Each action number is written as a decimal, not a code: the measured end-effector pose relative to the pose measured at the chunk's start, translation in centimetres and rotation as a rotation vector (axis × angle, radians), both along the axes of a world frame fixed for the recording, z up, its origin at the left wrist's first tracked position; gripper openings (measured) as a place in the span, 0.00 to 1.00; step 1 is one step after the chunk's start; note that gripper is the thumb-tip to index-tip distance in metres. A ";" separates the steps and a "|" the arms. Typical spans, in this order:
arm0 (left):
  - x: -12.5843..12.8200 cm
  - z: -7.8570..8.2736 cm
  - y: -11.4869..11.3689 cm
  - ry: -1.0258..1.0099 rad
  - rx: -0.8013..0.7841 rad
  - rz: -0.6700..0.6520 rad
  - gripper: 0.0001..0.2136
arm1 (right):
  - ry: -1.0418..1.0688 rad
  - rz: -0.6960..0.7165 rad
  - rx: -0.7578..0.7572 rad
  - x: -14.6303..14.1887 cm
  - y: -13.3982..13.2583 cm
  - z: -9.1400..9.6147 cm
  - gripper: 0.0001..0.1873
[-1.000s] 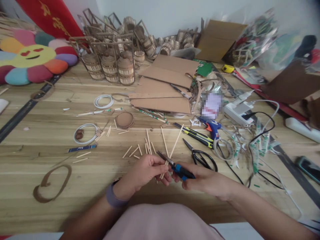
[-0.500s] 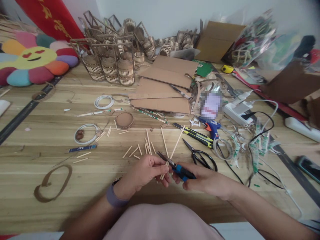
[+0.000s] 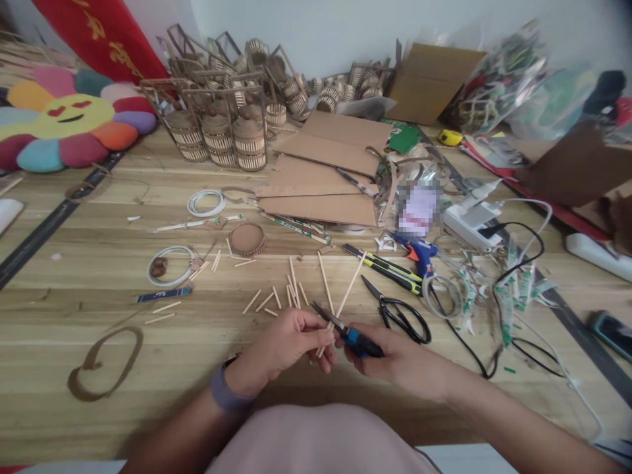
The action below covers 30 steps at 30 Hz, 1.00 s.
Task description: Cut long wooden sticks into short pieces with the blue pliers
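My left hand [image 3: 293, 339] pinches two thin wooden sticks [image 3: 351, 284] between thumb and fingers, their long ends spread in a V away from me. Wrapped round the dark, blue-trimmed handles of pliers [image 3: 364, 342] is my right hand [image 3: 405, 362]. The plier jaws lie across the sticks just beyond my left thumb; whether they have cut through cannot be seen. Short cut stick pieces [image 3: 251, 301] lie scattered beyond my left hand. Black-handled scissors [image 3: 402, 317] rest beyond my right hand, with a yellow-black utility knife [image 3: 388, 268] behind them.
A blue glue gun [image 3: 421, 253], a tape roll [image 3: 442, 296] and a power strip [image 3: 469, 224] with loose cables are at right. Cardboard sheets [image 3: 326, 168] lie mid-table. Small bamboo baskets in frames [image 3: 217, 135] stand behind. A round shallow piece [image 3: 247, 238] sits left of centre.
The plier handles look closer together in my right hand's grip. Both hands and the sticks stay almost in place; the view has shifted slightly.
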State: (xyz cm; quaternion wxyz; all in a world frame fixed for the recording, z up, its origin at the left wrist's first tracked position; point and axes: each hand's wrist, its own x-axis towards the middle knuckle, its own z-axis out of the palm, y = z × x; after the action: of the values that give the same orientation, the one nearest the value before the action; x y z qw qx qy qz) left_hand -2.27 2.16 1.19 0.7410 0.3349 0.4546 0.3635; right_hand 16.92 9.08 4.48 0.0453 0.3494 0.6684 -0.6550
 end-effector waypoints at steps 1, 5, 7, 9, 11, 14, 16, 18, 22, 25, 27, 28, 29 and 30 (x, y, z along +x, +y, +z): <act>0.0 0.0 0.0 0.003 0.003 -0.002 0.15 | -0.028 0.017 0.046 0.0 -0.1 -0.1 0.07; 0.1 0.0 0.0 0.019 0.009 -0.007 0.16 | -0.068 0.013 0.188 0.1 -0.5 -1.0 0.09; 0.1 0.0 0.0 0.023 0.007 -0.015 0.16 | -0.080 0.000 0.220 0.1 -0.7 -1.3 0.10; 0.1 -0.1 -0.1 0.034 0.008 -0.028 0.16 | -0.099 0.002 0.232 0.2 -0.7 -1.4 0.09; 0.1 -0.1 -0.1 0.043 0.017 -0.027 0.17 | -0.096 0.013 0.213 0.1 -0.6 -1.1 0.08; 0.1 -0.1 0.0 0.013 0.015 0.003 0.17 | 0.022 0.024 0.063 0.1 -0.1 -0.5 0.09; 0.1 0.1 0.1 -0.039 -0.017 0.021 0.17 | 0.071 0.005 -0.105 0.1 0.1 -0.1 0.11; 0.2 0.2 0.1 -0.089 -0.055 0.030 0.18 | 0.047 -0.038 -0.231 0.0 0.2 0.2 0.14; 0.2 0.4 0.1 -0.130 -0.099 0.041 0.18 | 0.018 -0.062 -0.253 0.0 0.2 0.3 0.15; 0.2 0.3 0.0 -0.130 -0.099 0.047 0.18 | 0.025 -0.044 -0.233 0.0 0.2 0.1 0.15; 0.2 0.3 0.0 -0.125 -0.094 0.050 0.18 | 0.042 -0.026 -0.214 0.1 0.2 -0.1 0.15; 0.2 0.3 0.0 -0.123 -0.093 0.050 0.18 | 0.052 -0.016 -0.201 0.1 0.2 -0.2 0.15; 0.2 0.3 0.1 -0.119 -0.092 0.048 0.18 | 0.059 -0.006 -0.187 0.2 0.3 -0.3 0.15; 0.2 0.3 0.1 -0.115 -0.092 0.044 0.18 | 0.063 0.000 -0.172 0.2 0.3 -0.3 0.16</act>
State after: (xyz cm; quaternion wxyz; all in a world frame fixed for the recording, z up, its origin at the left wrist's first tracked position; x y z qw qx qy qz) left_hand -2.07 2.25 1.46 0.7723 0.2689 0.4346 0.3772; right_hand 17.09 9.36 4.16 0.0543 0.3234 0.6109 -0.7206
